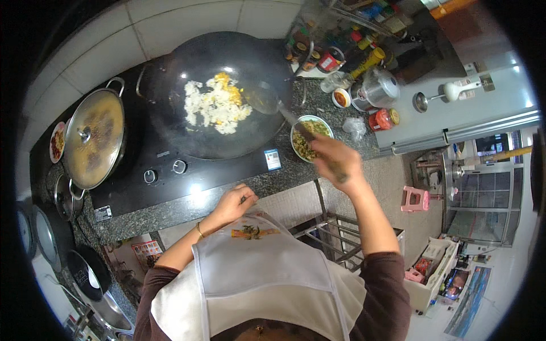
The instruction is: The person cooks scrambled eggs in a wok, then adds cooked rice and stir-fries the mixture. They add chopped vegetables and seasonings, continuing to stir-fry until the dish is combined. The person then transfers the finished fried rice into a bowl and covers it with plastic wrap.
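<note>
My right hand (pixel 339 162) grips the handle of a wok spatula (pixel 289 114), slightly blurred. Its metal blade reaches into a large dark wok (pixel 187 145), at the right edge of white rice (pixel 217 108) mixed with yellow egg (pixel 222 77). Below the hand on the counter stands a white bowl (pixel 294 147) of chopped green and brown food, partly hidden by the hand and handle. My left hand (pixel 233 202) rests near the front edge of the stone counter, its fingers curled in. Nothing shows in it.
A lidded pan (pixel 96 136) stands on the cooktop's left side (pixel 132 187), beside a plate of red food (pixel 57 143). At right are a small bowl of red sauce (pixel 341 98), a red jar (pixel 381 119), a plastic bag (pixel 355 128) and several bottles (pixel 371 57).
</note>
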The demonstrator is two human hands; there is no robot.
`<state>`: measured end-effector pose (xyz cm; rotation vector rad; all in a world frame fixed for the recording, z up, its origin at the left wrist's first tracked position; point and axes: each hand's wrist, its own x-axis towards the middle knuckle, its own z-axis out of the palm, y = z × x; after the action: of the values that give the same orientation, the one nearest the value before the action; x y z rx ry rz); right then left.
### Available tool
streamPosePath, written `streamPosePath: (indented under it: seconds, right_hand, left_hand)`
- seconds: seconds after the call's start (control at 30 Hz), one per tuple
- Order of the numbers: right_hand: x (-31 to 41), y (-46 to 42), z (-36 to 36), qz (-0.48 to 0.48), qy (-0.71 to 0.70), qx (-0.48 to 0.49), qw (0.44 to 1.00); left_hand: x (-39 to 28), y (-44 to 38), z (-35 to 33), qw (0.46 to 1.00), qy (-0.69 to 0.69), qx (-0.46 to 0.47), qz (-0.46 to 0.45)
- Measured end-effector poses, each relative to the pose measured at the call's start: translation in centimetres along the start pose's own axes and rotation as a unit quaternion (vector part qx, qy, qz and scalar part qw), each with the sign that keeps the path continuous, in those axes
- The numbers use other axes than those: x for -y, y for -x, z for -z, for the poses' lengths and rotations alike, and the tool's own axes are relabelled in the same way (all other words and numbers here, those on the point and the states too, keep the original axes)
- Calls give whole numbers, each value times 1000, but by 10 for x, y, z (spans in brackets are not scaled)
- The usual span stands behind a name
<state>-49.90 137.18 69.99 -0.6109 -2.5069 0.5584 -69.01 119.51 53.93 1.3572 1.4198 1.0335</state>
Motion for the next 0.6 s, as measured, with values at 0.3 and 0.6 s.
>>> streamPosePath:
  seconds: [0.3,0.6]
  right_hand:
    - [-34,160,40,-250,-98,-312,911]
    - [-69,182,-38,-144,69,-157,975]
  left_hand:
    - [28,-104,-97,882,361,-4,301]
    - [36,-189,-152,859,363,-118,342]
